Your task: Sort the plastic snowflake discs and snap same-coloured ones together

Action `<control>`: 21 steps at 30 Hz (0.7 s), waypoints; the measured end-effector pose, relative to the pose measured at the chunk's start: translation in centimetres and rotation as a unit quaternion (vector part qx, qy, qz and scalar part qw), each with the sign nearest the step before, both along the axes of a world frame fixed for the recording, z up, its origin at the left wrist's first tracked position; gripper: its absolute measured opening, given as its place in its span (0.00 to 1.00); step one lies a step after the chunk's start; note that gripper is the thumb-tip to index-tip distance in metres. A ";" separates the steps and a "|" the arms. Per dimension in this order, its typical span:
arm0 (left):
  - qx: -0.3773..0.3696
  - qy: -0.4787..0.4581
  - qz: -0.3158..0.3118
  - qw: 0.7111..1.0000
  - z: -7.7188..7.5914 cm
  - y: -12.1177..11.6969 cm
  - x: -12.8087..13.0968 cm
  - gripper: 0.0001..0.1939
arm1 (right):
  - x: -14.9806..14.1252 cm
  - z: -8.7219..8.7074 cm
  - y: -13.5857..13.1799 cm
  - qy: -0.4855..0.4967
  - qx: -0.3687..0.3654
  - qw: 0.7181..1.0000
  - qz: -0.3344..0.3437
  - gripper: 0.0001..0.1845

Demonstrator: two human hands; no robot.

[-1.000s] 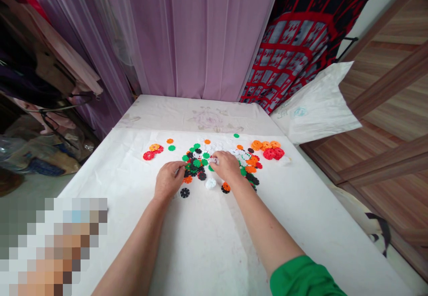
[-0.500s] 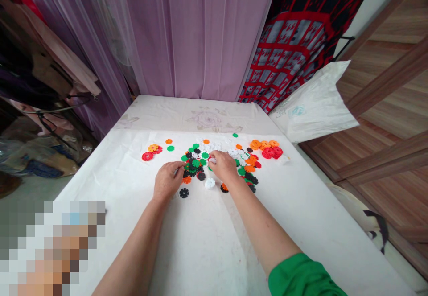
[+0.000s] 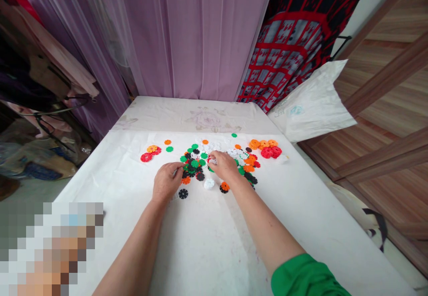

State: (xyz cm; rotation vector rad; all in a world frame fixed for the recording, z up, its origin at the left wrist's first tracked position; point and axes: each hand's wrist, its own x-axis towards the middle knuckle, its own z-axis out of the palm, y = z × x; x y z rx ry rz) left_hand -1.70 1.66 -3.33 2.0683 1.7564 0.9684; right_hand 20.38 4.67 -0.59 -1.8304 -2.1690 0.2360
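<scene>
A heap of notched plastic discs (image 3: 194, 164) in green, black, white, orange and red lies on the white-covered table (image 3: 200, 247). My left hand (image 3: 167, 180) is at the heap's left edge, thumb and fingers closed; what they hold, if anything, is hidden. Over the middle of the heap, my right hand (image 3: 223, 166) has its fingertips pinched together beside a red disc, and I cannot make out what is in them. Between the hands and nearer to me sits a white cluster of discs (image 3: 209, 184). A single black disc (image 3: 183, 194) lies just in front of my left hand.
Joined orange discs (image 3: 264, 144) and red discs (image 3: 271, 152) sit at the right, and a red and orange group (image 3: 151, 153) at the left. A white bag (image 3: 314, 104) leans against the table's right side. Purple curtains (image 3: 187, 37) hang behind.
Both hands stay nearly in place over the discs, fingers still closed. The whole view has shifted very slightly; the discs on the table look the same.
</scene>
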 end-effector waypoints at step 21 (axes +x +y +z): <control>-0.014 -0.007 0.008 1.000 0.3 -0.1 0.2 0.15 | 0.8 1.2 -6.2 0.276 0.005 0.961 -0.020 0.21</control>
